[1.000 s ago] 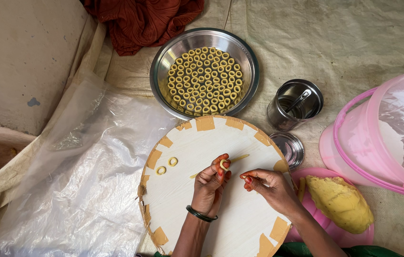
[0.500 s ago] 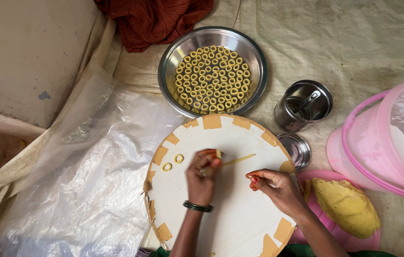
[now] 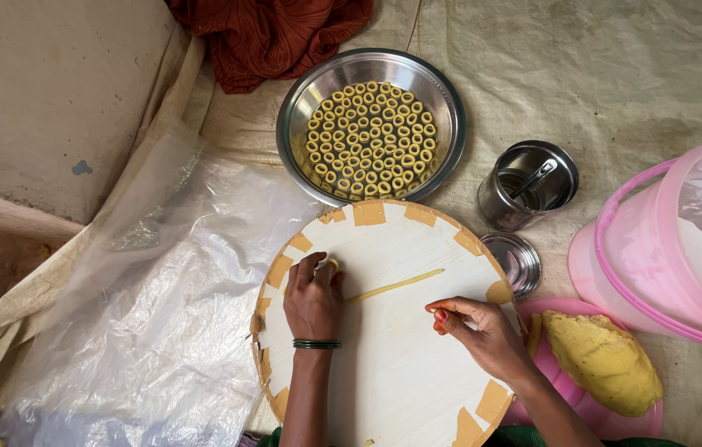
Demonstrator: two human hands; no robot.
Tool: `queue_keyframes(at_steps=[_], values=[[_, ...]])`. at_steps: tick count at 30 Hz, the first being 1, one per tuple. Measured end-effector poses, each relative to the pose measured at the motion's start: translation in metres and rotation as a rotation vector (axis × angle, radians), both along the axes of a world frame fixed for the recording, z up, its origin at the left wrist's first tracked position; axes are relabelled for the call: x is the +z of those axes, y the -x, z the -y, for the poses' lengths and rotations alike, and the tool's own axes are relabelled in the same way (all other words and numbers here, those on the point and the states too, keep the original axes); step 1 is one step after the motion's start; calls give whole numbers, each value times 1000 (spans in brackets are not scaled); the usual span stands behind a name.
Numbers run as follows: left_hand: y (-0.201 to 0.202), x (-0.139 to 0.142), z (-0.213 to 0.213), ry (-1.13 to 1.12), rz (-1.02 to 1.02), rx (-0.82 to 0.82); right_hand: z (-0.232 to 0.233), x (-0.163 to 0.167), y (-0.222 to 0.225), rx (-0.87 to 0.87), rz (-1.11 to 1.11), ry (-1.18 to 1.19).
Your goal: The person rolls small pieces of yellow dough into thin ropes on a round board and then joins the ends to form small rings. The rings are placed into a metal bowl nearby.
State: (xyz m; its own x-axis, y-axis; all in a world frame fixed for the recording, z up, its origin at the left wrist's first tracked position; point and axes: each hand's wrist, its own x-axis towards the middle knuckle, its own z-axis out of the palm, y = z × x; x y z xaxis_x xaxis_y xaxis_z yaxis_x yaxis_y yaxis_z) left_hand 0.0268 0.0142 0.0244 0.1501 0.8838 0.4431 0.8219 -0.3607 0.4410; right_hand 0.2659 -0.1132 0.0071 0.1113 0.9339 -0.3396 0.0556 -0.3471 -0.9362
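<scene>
Currently left hand (image 3: 312,300) is lying curled on the round white board (image 3: 392,372), fingertips pinching a small dough ring (image 3: 330,265); right hand (image 3: 483,331) is resting with fingertips pressed together below the thin dough strand (image 3: 396,285). Steel bowl of rings (image 3: 367,124) is sitting beyond the board, steel cup (image 3: 525,184) and yellow dough lump (image 3: 599,362) to the right.

Soft, even daylight, sharp focus, faint shadows, mild glare on steel.
</scene>
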Motion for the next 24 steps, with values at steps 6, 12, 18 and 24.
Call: queue_keyframes(at_steps=[6,12,18,24], values=[[0,-3,0,-7,-5,4,1,2,0,36,32,-21],[-4,-1,2,18,10,14,1,0,1,59,6,-28],[-4,-5,1,11,-51,24,0,-1,-1,48,-21,-16],[-5,-2,2,-91,-58,-6,1,-1,-1,59,-30,-28]])
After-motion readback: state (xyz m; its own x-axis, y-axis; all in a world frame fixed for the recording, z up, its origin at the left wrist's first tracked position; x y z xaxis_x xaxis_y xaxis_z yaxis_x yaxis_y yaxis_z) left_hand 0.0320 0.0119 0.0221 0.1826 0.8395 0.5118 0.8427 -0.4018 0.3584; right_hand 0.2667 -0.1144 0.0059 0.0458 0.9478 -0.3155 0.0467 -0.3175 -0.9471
